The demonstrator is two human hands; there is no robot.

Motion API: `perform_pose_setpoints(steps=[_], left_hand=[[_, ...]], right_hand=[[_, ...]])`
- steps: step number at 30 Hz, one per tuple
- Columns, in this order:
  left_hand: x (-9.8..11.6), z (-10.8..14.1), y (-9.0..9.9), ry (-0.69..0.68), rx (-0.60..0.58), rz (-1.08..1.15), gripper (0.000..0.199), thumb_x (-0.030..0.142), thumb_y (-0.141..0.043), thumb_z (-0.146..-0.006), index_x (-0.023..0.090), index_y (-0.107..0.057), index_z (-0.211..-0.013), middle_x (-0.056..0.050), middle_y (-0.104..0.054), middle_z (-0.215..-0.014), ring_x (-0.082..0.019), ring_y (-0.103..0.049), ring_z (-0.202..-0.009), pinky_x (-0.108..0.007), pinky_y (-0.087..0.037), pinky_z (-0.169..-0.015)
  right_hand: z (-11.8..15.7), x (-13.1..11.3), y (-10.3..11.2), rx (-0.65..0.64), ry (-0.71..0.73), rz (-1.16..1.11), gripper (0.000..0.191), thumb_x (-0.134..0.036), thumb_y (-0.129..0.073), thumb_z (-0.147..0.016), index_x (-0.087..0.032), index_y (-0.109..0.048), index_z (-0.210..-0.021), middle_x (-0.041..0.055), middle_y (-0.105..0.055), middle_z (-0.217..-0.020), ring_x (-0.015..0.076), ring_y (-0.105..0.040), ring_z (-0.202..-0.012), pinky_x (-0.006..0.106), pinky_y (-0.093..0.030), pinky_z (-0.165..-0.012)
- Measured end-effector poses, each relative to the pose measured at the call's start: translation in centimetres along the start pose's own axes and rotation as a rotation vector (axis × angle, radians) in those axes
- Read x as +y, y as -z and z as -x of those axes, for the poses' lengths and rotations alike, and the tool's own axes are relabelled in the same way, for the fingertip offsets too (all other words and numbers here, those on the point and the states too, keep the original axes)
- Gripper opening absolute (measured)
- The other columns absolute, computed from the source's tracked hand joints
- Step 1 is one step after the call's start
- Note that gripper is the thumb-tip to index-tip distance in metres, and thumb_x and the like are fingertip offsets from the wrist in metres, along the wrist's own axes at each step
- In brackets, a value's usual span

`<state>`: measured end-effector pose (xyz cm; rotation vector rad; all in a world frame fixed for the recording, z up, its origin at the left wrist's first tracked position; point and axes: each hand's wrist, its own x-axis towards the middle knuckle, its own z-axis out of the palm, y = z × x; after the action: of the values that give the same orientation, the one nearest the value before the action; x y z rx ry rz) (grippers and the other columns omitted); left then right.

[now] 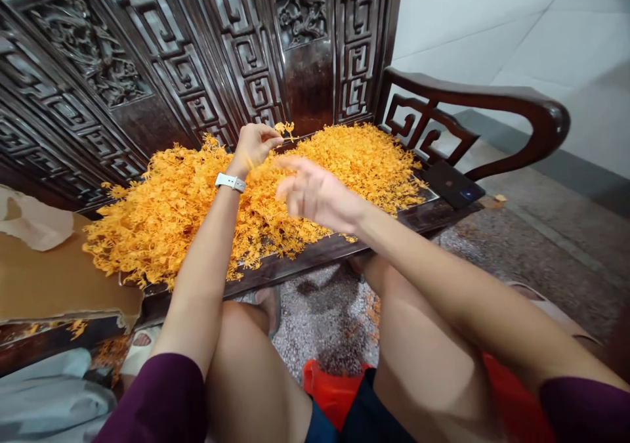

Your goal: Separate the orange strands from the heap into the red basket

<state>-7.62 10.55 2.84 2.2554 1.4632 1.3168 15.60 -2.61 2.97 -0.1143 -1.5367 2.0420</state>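
Note:
My left hand (256, 145), wearing a white-strapped wristband (230, 182), pinches a small orange plastic flower piece (286, 129) between thumb and fingertips near the bench back. My right hand (319, 197) hovers over the front of the heap, blurred by motion. Its index finger points out toward my left hand, the other fingers are loosely bent and apart, and nothing shows in them. Under both hands lies a large left pile of branching orange plastic pieces (167, 200). A second, flatter pile of similar pieces (359, 154) spreads to the right.
The piles lie on a dark carved wooden bench (310, 95) with a curved armrest (492, 95). A dark phone or tablet (453, 184) rests at its right end. Cardboard (54, 279) stands at the left. Between my legs is a red plastic seat (332, 394).

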Motion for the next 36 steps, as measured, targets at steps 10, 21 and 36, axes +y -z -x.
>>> perform_pose_setpoints(steps=[10, 21, 36], left_hand=[[2.5, 0.1, 1.0, -0.138, -0.179, -0.045, 0.005, 0.016, -0.082, -0.080, 0.020, -0.083, -0.078, -0.006, -0.082, -0.084, -0.022, -0.074, -0.083, -0.036, -0.055, -0.084], [6.6, 0.7, -0.5, -0.357, -0.550, -0.138, 0.016, 0.009, -0.073, -0.079, 0.022, -0.082, -0.078, -0.003, -0.078, -0.076, -0.019, -0.070, -0.074, -0.037, -0.052, -0.079], [2.5, -0.8, -1.3, -0.256, -0.217, -0.106, 0.018, 0.003, -0.067, -0.076, 0.019, -0.070, -0.070, -0.003, -0.071, -0.076, -0.020, -0.062, -0.080, -0.038, -0.050, -0.082]], right_hand=[[-0.5, -0.3, 4.3, 0.889, 0.128, 0.219, 0.019, -0.026, -0.076, -0.089, -0.022, -0.058, -0.092, -0.0028, -0.057, -0.069, 0.0091, -0.043, -0.054, 0.026, -0.033, -0.053], [-0.1, 1.7, 8.9, 0.671, 0.083, 0.585, 0.032, -0.050, -0.075, -0.094, -0.021, -0.064, -0.101, -0.0016, -0.059, -0.065, 0.0118, -0.048, -0.055, 0.030, -0.036, -0.055], [1.5, -1.7, 0.0, 0.104, 0.305, 0.712, 0.017, -0.028, -0.069, -0.099, -0.018, -0.062, -0.086, -0.0025, -0.057, -0.075, 0.0115, -0.050, -0.070, 0.028, -0.039, -0.068]])
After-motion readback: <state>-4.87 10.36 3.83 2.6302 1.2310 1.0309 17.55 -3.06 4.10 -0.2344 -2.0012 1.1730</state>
